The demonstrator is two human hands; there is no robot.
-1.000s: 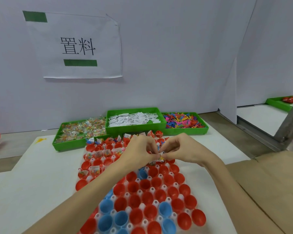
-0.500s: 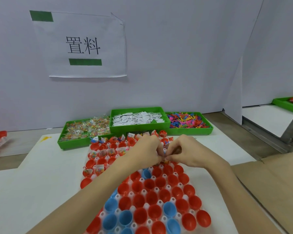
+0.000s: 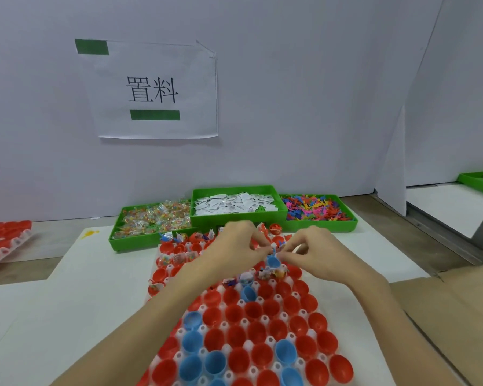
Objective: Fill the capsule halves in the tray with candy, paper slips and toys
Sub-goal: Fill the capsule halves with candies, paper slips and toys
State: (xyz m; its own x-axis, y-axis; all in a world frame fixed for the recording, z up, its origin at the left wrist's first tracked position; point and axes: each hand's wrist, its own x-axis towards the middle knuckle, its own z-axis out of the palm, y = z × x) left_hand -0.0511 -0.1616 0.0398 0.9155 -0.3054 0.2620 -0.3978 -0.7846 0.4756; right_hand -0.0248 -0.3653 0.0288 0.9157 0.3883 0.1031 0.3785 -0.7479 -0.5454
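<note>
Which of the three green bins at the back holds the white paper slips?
The middle bin holds them. It sits between the left bin, full of clear-wrapped candy, and the right bin, full of small toys in many colours.

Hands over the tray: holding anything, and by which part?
Both the left hand and right hand pinch small items at their fingertips above a blue capsule half; what the items are cannot be told.

A packing workstation: a printed paper sign point(image 3: 154, 90) taped on the white partition wall point(image 3: 290, 93), three green plastic bins point(image 3: 234, 217) of parts along the desk's point(image 3: 95, 274) far edge.
</note>
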